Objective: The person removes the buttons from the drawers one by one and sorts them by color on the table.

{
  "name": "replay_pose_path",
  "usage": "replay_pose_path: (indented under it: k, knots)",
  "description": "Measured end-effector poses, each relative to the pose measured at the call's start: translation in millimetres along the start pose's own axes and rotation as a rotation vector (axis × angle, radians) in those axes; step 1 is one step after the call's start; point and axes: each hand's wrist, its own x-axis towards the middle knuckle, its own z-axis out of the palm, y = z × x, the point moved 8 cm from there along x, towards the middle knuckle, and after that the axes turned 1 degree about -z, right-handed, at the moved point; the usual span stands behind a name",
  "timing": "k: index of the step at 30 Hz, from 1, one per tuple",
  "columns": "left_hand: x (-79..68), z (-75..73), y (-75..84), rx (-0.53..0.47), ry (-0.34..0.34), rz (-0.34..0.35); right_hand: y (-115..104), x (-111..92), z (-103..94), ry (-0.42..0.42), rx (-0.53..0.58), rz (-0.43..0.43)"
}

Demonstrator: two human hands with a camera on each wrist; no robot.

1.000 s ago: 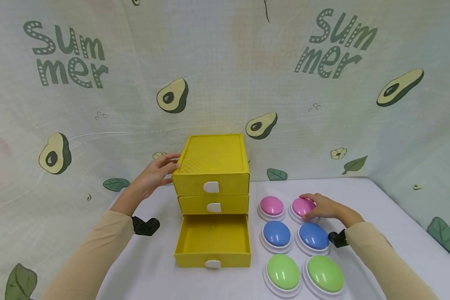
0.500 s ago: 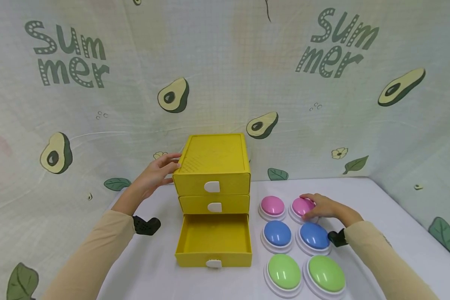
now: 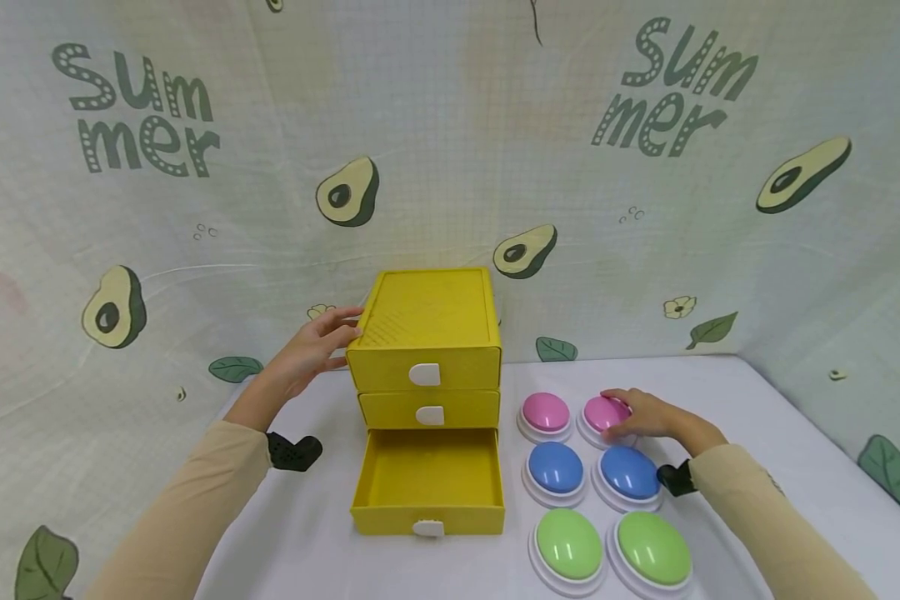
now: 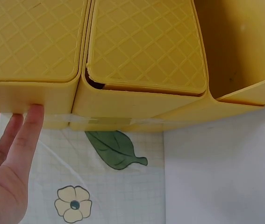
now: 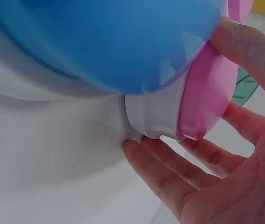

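A yellow three-drawer cabinet [image 3: 431, 308] stands on the white table, its bottom drawer [image 3: 427, 521] pulled out with a bare floor showing. My left hand [image 3: 300, 354] rests its fairly straight fingertips against the cabinet's left side near the top; the left wrist view shows those fingers [image 4: 27, 135] on the side wall. My right hand [image 3: 645, 414] holds the right-hand pink dome button [image 3: 600, 414], which sits in a white round base. In the right wrist view the thumb lies near the pink dome [image 5: 209, 93] and the other fingers curve round the base's far side.
Left of the held button is another pink button [image 3: 546, 412]. Nearer stand two blue buttons [image 3: 555, 467] and two green buttons [image 3: 567, 543]. The right-hand blue button [image 3: 628, 472] sits close below my right hand. A printed cloth [image 3: 435, 125] hangs behind the table.
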Motion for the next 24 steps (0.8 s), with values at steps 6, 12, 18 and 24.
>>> replay_pose_path:
  k: [6,12,18,24]
  knots:
    - [0.3,0.3,0.4,0.002,0.002,0.005,-1.8,-0.1,0.6,0.004,-0.018,0.006]
    - [0.0,0.8,1.0,0.0,0.004,0.001,-9.4,-6.2,-4.1,0.005,-0.027,-0.016]
    - [0.1,0.7,1.3,-0.001,0.01,0.0,-31.7,-21.9,-20.2,0.088,-0.058,-0.101]
    - [-0.2,0.3,0.5,-0.001,0.011,-0.001,-68.5,-51.2,-31.4,0.213,-0.068,-0.193]
